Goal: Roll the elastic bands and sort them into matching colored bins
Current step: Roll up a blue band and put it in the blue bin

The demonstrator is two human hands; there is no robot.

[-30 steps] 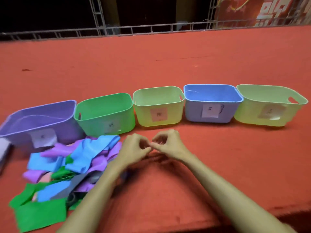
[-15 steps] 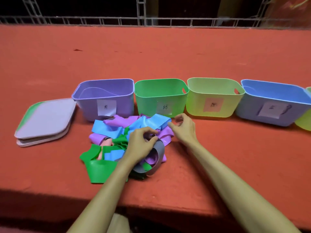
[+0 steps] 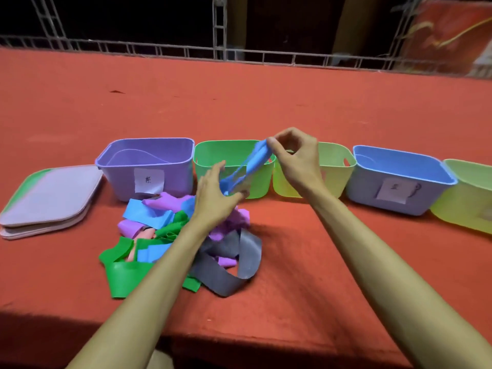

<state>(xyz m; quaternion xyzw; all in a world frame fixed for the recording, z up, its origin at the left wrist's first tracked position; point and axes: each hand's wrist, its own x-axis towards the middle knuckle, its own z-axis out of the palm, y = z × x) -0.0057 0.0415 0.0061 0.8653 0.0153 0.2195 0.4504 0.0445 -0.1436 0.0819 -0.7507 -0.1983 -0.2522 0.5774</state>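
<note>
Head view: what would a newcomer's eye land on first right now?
A blue elastic band is stretched between both hands in front of the green bin: the right hand pinches its upper end, the left hand holds its lower end. Below them a tangled pile of bands, blue, purple, green and grey, lies on the red table. The purple bin stands left of the green one, the blue bin further right.
</note>
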